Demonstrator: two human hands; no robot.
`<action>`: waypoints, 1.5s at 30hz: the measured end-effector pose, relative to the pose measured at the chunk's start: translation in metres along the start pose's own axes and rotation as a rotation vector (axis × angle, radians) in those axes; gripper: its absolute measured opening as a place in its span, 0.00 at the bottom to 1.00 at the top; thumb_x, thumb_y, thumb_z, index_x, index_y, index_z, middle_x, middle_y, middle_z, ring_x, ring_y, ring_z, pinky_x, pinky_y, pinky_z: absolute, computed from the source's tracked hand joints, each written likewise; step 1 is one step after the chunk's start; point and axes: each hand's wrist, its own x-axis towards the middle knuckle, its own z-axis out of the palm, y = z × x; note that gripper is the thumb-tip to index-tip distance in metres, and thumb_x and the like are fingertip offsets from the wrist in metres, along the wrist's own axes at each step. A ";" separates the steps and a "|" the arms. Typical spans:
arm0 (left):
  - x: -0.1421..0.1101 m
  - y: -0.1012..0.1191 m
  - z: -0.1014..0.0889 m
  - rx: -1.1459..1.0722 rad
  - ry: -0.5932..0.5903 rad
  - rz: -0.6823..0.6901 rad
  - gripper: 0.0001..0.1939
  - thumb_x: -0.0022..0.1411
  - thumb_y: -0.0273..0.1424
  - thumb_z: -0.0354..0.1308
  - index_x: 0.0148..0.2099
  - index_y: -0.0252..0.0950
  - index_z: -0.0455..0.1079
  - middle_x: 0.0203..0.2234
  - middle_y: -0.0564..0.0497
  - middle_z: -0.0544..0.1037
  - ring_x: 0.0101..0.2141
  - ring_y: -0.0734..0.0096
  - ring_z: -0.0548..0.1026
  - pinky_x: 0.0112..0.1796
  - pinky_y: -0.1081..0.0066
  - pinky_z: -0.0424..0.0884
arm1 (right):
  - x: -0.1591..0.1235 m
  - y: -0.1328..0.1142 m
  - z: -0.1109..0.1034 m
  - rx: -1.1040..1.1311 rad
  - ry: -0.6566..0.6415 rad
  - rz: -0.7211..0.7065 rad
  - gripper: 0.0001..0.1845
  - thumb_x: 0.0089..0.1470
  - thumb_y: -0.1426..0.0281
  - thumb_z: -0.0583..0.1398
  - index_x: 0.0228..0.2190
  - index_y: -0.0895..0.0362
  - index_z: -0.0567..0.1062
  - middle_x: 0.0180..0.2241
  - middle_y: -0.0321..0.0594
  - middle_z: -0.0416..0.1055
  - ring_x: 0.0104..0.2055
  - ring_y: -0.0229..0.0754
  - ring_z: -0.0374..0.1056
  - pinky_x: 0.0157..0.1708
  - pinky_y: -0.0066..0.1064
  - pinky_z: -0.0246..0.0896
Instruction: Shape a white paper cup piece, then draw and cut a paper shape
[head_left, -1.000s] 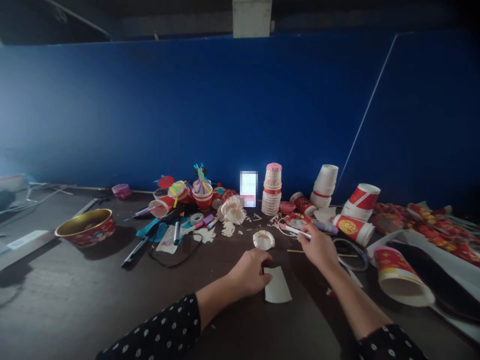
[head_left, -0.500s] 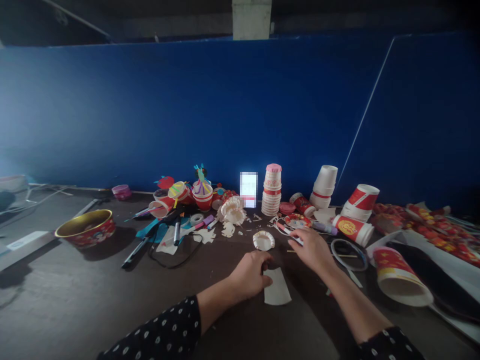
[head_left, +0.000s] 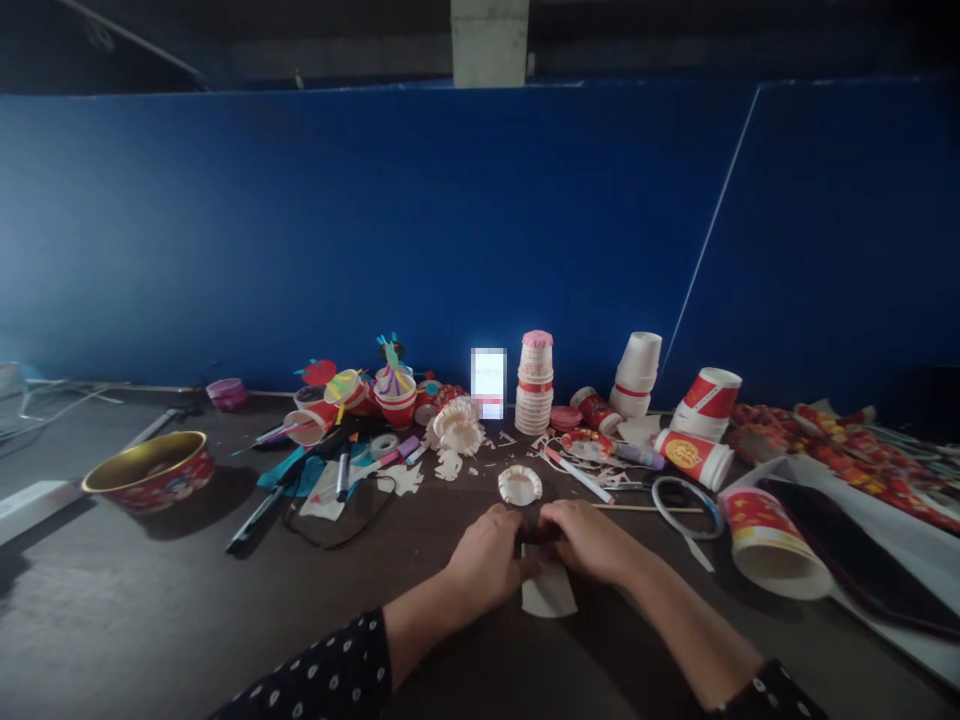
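Note:
A piece of white paper (head_left: 550, 592), cut with a curved near edge, lies in front of me between my hands. My left hand (head_left: 487, 558) is closed at its left side, thumb against the paper and fingers curled at the far end. Opposite it, my right hand (head_left: 589, 540) has its fingers bent together over the paper's far right part. The right fingertips are hidden, so what they pinch is unclear. Just beyond both hands sits a small round white cup base (head_left: 520, 486) with a crimped rim. A white and orange marker (head_left: 579, 475) lies past my right hand.
A red and gold bowl (head_left: 150, 470) stands at left. Cup stacks (head_left: 534, 400) and paper scraps (head_left: 450, 463) line the back. To the right lie a thin stick (head_left: 649, 509), a tape ring (head_left: 686, 510), a tipped red cup (head_left: 776, 550) and a dark phone-like slab (head_left: 862, 565).
My right hand has come back from beside the marker to the far end of the paper, next to my left hand. My left hand stays at the paper. The view has shifted slightly right.

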 end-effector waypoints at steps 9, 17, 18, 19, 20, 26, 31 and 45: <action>0.007 -0.001 0.007 -0.226 0.093 -0.058 0.08 0.44 0.30 0.59 0.29 0.34 0.67 0.24 0.53 0.69 0.27 0.72 0.66 0.27 0.74 0.59 | 0.002 0.002 -0.013 0.327 0.058 -0.026 0.04 0.42 0.73 0.60 0.26 0.57 0.69 0.25 0.31 0.69 0.28 0.35 0.63 0.28 0.23 0.55; 0.013 0.002 0.009 -0.656 0.229 -0.031 0.04 0.45 0.24 0.56 0.28 0.32 0.67 0.17 0.57 0.63 0.21 0.78 0.61 0.24 0.77 0.57 | -0.005 0.047 -0.044 -0.350 0.316 0.388 0.10 0.51 0.71 0.52 0.34 0.57 0.72 0.36 0.43 0.72 0.40 0.44 0.66 0.38 0.32 0.57; 0.013 0.003 0.009 -0.690 0.229 -0.040 0.03 0.45 0.24 0.55 0.28 0.31 0.67 0.17 0.57 0.64 0.21 0.78 0.61 0.24 0.77 0.57 | -0.007 0.055 -0.047 -0.389 0.321 0.438 0.12 0.49 0.74 0.52 0.35 0.58 0.72 0.39 0.47 0.71 0.43 0.47 0.65 0.39 0.34 0.56; 0.013 0.003 0.009 -0.729 0.221 -0.049 0.03 0.46 0.24 0.55 0.27 0.31 0.68 0.17 0.57 0.65 0.21 0.78 0.62 0.24 0.77 0.58 | -0.010 0.062 -0.049 -0.422 0.314 0.488 0.13 0.48 0.76 0.53 0.36 0.60 0.72 0.39 0.50 0.71 0.44 0.50 0.64 0.40 0.36 0.56; 0.013 0.004 0.009 -0.771 0.205 -0.062 0.03 0.46 0.25 0.55 0.27 0.30 0.69 0.17 0.56 0.66 0.21 0.78 0.62 0.24 0.77 0.58 | -0.012 0.068 -0.051 -0.450 0.303 0.531 0.14 0.46 0.78 0.53 0.35 0.61 0.73 0.40 0.52 0.71 0.45 0.52 0.64 0.40 0.38 0.56; 0.014 0.004 0.011 -0.952 0.150 -0.178 0.06 0.47 0.28 0.56 0.28 0.30 0.71 0.20 0.54 0.71 0.22 0.77 0.65 0.24 0.76 0.59 | -0.018 0.080 -0.054 -0.537 0.233 0.646 0.19 0.45 0.81 0.51 0.35 0.55 0.75 0.41 0.48 0.71 0.45 0.52 0.64 0.39 0.42 0.56; 0.014 0.005 0.010 -0.985 0.181 -0.183 0.08 0.45 0.31 0.58 0.25 0.30 0.69 0.16 0.55 0.68 0.19 0.78 0.63 0.21 0.77 0.56 | -0.019 0.076 -0.061 -0.554 0.211 0.616 0.16 0.45 0.80 0.52 0.27 0.51 0.77 0.36 0.44 0.72 0.41 0.50 0.66 0.35 0.37 0.56; 0.012 0.010 0.004 -1.089 0.255 -0.152 0.15 0.45 0.40 0.57 0.21 0.32 0.65 0.13 0.56 0.63 0.17 0.81 0.57 0.20 0.77 0.50 | -0.025 0.085 -0.063 -0.562 0.253 0.484 0.10 0.40 0.76 0.55 0.26 0.53 0.73 0.35 0.39 0.70 0.40 0.46 0.63 0.33 0.32 0.52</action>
